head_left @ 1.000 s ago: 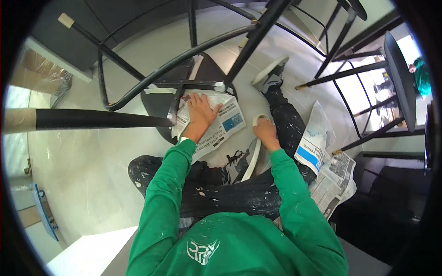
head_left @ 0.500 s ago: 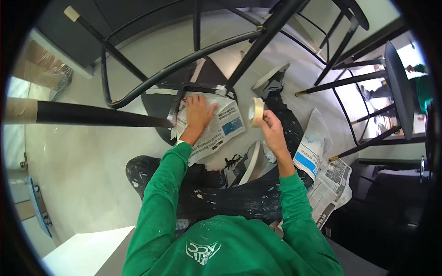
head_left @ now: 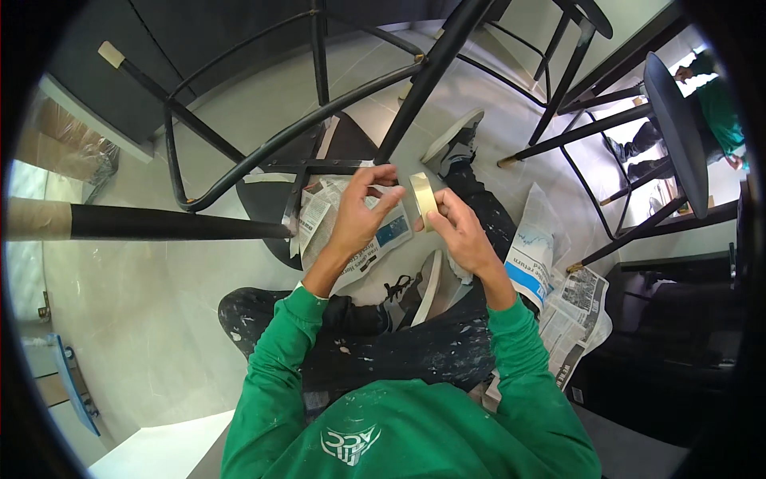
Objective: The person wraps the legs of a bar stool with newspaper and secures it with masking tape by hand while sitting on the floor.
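My right hand (head_left: 463, 231) grips a roll of cream masking tape (head_left: 424, 201), its thumb and fingers on the near edge. Just left of the roll, my left hand (head_left: 361, 209) is raised with curved fingers and the thumb apart, and nothing shows in it. Beneath that hand a newspaper sheet (head_left: 315, 219) lies over the underside of an upturned stool's dark seat (head_left: 263, 201). The stool's black legs (head_left: 175, 222) and curved footrest bar (head_left: 299, 132) rise around it. My left hand hides part of the sheet.
More newspaper (head_left: 570, 319) lies on the floor by my right knee. Other black stools (head_left: 678, 136) stand at the right, with a person in a green top (head_left: 722, 108) beyond. A plastic-wrapped cardboard box (head_left: 68, 148) sits at the far left, with a blue-edged object (head_left: 73, 383) nearer.
My left hand has lifted off the newspaper and moved right toward the tape. My right hand has brought the roll slightly left and turned it.
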A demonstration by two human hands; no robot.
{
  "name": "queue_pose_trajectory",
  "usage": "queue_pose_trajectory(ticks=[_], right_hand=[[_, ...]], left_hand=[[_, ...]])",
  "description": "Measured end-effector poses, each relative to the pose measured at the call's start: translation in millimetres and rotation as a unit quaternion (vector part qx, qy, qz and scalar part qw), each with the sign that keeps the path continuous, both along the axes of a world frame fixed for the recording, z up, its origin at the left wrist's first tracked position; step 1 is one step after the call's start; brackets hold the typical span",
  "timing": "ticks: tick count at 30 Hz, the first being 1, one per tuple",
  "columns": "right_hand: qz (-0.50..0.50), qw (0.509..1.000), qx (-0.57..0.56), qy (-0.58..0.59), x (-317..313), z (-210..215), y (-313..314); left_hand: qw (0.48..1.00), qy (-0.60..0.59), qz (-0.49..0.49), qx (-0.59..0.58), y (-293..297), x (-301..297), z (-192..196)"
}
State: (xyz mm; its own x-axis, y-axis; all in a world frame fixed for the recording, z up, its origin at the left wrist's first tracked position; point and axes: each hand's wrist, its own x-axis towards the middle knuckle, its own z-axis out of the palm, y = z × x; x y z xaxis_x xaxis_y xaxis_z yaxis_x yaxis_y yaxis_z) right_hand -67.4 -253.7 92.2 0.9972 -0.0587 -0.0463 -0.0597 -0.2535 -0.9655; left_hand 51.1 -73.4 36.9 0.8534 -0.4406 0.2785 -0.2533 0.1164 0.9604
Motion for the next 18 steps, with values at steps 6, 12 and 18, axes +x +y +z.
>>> queue_pose_trajectory(ticks=[6, 12, 18], right_hand=[[0.041, 0.993, -0.113, -0.011, 24, 13, 0], [0.082, 0.969, -0.229, -0.04, 76, 0, 0], [0.158, 0.936, -0.311, -0.045, 121, -35, -9]], left_hand=[[0.988, 0.13, -0.009, -0.085, -3, -2, 13], [0.98, 0.036, 0.196, -0.023, 11, 46, -32], [0.899, -0.101, 0.406, 0.131, 17, 78, -76]])
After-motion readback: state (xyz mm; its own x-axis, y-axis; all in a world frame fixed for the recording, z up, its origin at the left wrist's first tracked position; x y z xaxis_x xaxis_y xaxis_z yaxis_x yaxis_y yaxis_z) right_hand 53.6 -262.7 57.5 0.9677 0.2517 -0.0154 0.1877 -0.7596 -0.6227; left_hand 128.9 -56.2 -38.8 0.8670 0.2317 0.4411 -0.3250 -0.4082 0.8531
